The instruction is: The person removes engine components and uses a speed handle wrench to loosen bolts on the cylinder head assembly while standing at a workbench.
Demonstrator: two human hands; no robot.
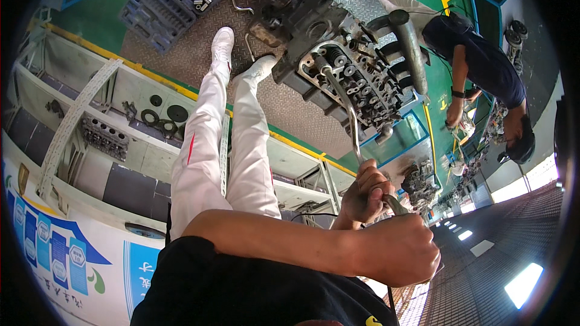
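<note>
A long, cranked steel speed wrench (348, 104) reaches from my hands up to the engine. Its far end sits on a spot in the open cylinder head (353, 78), among the valve springs. My right hand (365, 195) is closed round the bent part of the wrench. Nearer to me, my left hand (399, 250) makes a fist over its near end; the left forearm crosses in front of my body and covers part of the right one. The dark engine block (302, 39) stands beyond my feet, with a thick grey pipe (409, 45) along its right side.
A socket case (158, 15) with loose sockets lies at the far left. Two bent bars, one of them an L-shaped bar (249, 47), lie near my shoes. White shelving (81, 121) with engine parts is beside my legs. Another person (483, 60) bends over parts at right.
</note>
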